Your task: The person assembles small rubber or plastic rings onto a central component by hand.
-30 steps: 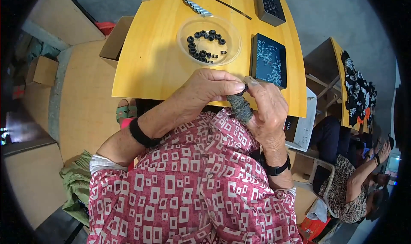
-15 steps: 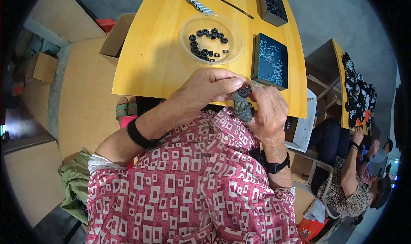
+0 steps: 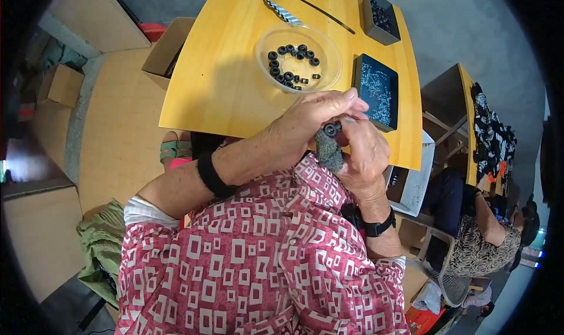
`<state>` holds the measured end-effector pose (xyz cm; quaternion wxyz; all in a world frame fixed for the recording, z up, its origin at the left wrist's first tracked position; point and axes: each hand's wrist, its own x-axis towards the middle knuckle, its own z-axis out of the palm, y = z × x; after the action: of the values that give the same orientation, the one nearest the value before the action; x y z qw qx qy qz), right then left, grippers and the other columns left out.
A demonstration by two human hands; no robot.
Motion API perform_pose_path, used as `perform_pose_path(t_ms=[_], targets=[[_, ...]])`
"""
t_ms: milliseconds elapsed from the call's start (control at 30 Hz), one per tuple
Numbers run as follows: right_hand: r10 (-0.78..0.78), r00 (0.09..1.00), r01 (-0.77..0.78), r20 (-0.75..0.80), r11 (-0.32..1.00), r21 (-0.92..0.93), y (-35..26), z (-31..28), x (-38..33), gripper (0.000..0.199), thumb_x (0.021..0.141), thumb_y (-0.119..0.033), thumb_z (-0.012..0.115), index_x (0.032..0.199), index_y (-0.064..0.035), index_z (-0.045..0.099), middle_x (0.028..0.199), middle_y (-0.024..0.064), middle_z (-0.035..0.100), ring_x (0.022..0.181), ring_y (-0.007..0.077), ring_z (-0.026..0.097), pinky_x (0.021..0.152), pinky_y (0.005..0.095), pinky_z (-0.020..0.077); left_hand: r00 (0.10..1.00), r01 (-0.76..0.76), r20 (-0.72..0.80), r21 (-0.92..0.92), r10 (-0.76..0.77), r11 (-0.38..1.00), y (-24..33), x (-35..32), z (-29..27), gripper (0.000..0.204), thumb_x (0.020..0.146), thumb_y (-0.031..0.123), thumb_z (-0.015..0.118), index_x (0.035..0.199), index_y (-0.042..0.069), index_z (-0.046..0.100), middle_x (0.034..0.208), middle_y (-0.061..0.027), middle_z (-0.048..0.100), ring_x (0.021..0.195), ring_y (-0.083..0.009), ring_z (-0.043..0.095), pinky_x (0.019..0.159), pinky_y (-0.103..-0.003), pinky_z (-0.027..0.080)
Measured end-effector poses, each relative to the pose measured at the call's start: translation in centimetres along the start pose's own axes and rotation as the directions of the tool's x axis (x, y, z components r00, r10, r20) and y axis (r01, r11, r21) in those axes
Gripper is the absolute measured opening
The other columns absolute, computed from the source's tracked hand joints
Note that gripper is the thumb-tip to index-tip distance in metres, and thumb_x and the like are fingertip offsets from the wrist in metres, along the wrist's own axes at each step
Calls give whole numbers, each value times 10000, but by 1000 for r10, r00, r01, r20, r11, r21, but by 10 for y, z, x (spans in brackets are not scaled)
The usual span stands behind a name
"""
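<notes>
— Yellow wooden counter (image 3: 223,82), smooth, with rounded edges; how much of it lies bare around the clear round dish (image 3: 298,59)?

— Plenty on the dish's left, a wide bare stretch out to the counter's left edge. On the dish's right it is tighter: a dark square tray (image 3: 377,91) of tiny pale specks sits just beside it, and a smaller dark box (image 3: 380,19) of black pieces lies beyond that, toward the far edge.

— And in the dish itself?

— Small black rings (image 3: 292,64), rubbery-looking, loose in a heap. Beyond the dish lie a striped-handled tool (image 3: 281,9) and a thin black rod (image 3: 320,10).

— Where are the hands?

— Nearer than the dish, at the counter's near edge. The left hand (image 3: 311,117) is curled with fingertips pinching one black ring (image 3: 332,129). The right hand (image 3: 364,150) is closed around a grey knitted cloth piece (image 3: 328,150), rough in texture, with the ring at its top end.

— Anything crowding them?

— An open cardboard box (image 3: 170,50) sits off the counter's left corner. To the dish's far right, past the counter's right edge, another person (image 3: 482,235) in a patterned top sits at a second yellow table (image 3: 470,123).
</notes>
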<state>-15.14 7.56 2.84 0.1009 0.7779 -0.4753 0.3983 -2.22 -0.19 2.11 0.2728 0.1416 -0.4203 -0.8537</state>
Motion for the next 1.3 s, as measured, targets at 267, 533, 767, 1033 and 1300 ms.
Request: perform_pose_path(t_ms=[267, 533, 767, 1033, 1300], targets=[[47, 998, -47, 34, 999, 5, -1, 8, -3, 289, 814, -222, 689, 944, 24, 614, 626, 43, 514, 533, 177, 541, 498, 294, 418, 987, 145, 100, -243, -124, 959, 10, -1, 13, 533, 987, 424, 418, 1245, -32, 513, 1214, -163, 567, 1146, -222, 532, 998, -344, 423], [71, 997, -72, 28, 996, 51, -3, 7, 0, 261, 791, -191, 704, 918, 19, 612, 630, 53, 515, 533, 188, 539, 492, 293, 410, 995, 79, 77, -208, -64, 975, 10, 2, 17, 556, 984, 452, 408, 1227, -35, 520, 1200, -161, 575, 1146, -220, 529, 997, -352, 425], [35, 999, -35, -32, 999, 14, -3, 4, 2, 236, 749, -124, 711, 895, 31, 609, 660, 97, 537, 569, 234, 559, 527, 315, 441, 994, 92, 71, -206, -79, 974, 10, 6, 21, 568, 981, 475, 402, 1217, -27, 525, 1185, -152, 583, 1127, -208, 539, 979, -336, 435], [1, 1000, -3, -21, 993, -117, 3, -18, 6, 228, 772, -122, 703, 919, 30, 619, 686, 118, 554, 566, 254, 549, 507, 334, 441, 991, 115, -53, -94, -121, 989, 18, -6, 2, 512, 985, 468, 401, 1204, 20, 521, 1173, -121, 582, 1132, -167, 516, 973, -324, 412], [-10, 998, -1, -58, 981, -196, 12, -25, 4, 263, 746, -94, 724, 960, 29, 632, 753, 135, 616, 607, 246, 578, 534, 312, 464, 984, 164, -72, -16, -164, 986, 21, -21, -14, 395, 979, 379, 467, 1190, 53, 541, 1126, -90, 598, 1105, -155, 541, 970, -320, 407]])
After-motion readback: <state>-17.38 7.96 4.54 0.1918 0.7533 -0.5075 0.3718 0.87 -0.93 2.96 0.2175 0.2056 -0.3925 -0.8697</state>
